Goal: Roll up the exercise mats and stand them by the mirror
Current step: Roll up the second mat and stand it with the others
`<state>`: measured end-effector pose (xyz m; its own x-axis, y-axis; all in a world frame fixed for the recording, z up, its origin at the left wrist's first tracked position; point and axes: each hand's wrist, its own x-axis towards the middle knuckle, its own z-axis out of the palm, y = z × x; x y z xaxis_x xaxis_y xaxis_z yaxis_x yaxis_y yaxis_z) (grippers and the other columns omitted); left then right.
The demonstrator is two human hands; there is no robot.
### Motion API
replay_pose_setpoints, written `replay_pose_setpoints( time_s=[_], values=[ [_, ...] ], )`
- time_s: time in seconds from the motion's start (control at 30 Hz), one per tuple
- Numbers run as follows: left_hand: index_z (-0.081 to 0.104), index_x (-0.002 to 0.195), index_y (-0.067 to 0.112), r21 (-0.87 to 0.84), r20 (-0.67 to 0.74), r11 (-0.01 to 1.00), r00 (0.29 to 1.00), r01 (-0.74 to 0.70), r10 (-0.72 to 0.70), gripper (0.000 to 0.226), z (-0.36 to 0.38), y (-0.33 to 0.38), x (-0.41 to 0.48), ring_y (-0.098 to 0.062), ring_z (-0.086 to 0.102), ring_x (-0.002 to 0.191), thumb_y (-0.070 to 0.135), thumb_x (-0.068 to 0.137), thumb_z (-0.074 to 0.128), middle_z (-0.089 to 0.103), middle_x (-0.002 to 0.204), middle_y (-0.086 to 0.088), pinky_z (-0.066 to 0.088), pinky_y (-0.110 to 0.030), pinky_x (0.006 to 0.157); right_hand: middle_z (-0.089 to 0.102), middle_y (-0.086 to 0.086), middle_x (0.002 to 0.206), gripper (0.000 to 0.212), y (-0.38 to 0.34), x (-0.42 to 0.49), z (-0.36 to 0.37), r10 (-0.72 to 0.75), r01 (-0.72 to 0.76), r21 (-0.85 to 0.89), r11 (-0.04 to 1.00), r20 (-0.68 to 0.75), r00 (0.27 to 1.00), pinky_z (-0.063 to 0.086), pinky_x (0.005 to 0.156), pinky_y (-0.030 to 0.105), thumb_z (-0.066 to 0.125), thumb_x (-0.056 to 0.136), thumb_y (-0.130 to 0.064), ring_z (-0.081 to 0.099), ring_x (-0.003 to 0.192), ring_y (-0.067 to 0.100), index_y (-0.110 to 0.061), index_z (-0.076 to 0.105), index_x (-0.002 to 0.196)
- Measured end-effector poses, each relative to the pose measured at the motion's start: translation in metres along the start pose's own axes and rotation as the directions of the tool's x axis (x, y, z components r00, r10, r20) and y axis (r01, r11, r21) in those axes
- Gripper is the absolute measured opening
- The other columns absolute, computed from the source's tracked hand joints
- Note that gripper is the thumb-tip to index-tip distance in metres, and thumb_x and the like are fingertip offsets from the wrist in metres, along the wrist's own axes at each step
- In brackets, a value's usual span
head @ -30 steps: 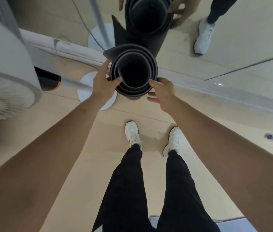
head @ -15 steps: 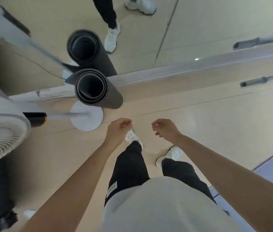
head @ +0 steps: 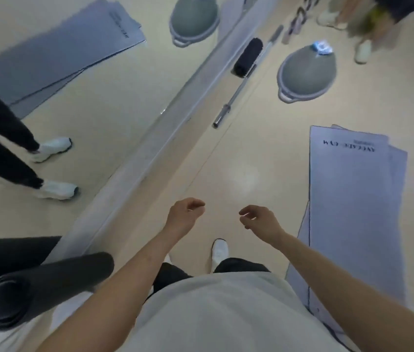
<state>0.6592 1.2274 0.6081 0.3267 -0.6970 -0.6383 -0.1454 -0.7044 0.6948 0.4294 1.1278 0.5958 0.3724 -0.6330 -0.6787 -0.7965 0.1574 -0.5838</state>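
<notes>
A rolled black mat (head: pixel 48 283) stands upright against the mirror (head: pixel 79 118) at the lower left, away from both hands. My left hand (head: pixel 184 217) and my right hand (head: pixel 260 221) hang in front of me over the bare floor, fingers loosely curled, holding nothing. Flat grey-blue mats (head: pixel 353 199) lie stacked on the floor to my right, printed lettering at their far end. Their reflection shows in the mirror at the upper left.
A steel barbell (head: pixel 241 82) with a black foam pad (head: pixel 248 57) lies along the mirror's base. A grey balance dome (head: pixel 305 72) sits beyond it. Another person's feet (head: pixel 361 50) are at the top right. My white shoe (head: pixel 220 250) points forward.
My hands let go of the rolled black mat, which stays standing by the mirror. I turned right, so the fan has left view and the flat mats have come into view.
</notes>
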Motion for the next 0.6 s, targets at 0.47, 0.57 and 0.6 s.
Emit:
replay_pose_setpoints(
  time_s=[0.47,0.57,0.6],
  values=[
    [0.078,0.101,0.023,0.211,0.443,0.918,0.870,-0.337,0.217,0.012,0.189,0.244,0.147,-0.013,0.070,0.102,0.016,0.094,0.071,0.077,0.103,0.005,0.053,-0.027,0.092,0.074,0.002,0.089,0.011,0.132,0.006,-0.196,0.422,-0.086,0.651,0.755,-0.380,0.823,0.055,0.075,0.034,0.069,0.091,-0.018,0.072,0.070,0.008,-0.025,0.073,0.098],
    [0.079,0.103,0.024,0.204,0.500,0.901,0.832,-0.383,0.240,0.013,0.221,0.293,0.197,-0.009,0.071,0.100,0.018,0.094,0.071,0.077,0.102,0.008,0.051,-0.023,0.088,0.074,0.001,0.085,0.011,0.143,0.035,-0.243,0.485,-0.089,0.700,0.709,-0.391,0.782,0.055,0.075,0.035,0.070,0.090,-0.017,0.072,0.070,0.009,-0.023,0.073,0.098],
    [0.079,0.103,0.023,0.197,0.515,0.899,0.822,-0.391,0.245,0.013,0.232,0.311,0.213,-0.010,0.071,0.100,0.017,0.094,0.071,0.078,0.101,0.008,0.051,-0.023,0.086,0.074,0.000,0.083,0.011,0.146,0.045,-0.260,0.505,-0.094,0.713,0.695,-0.390,0.770,0.056,0.076,0.037,0.070,0.090,-0.017,0.073,0.071,0.010,-0.023,0.073,0.098]
  ],
)
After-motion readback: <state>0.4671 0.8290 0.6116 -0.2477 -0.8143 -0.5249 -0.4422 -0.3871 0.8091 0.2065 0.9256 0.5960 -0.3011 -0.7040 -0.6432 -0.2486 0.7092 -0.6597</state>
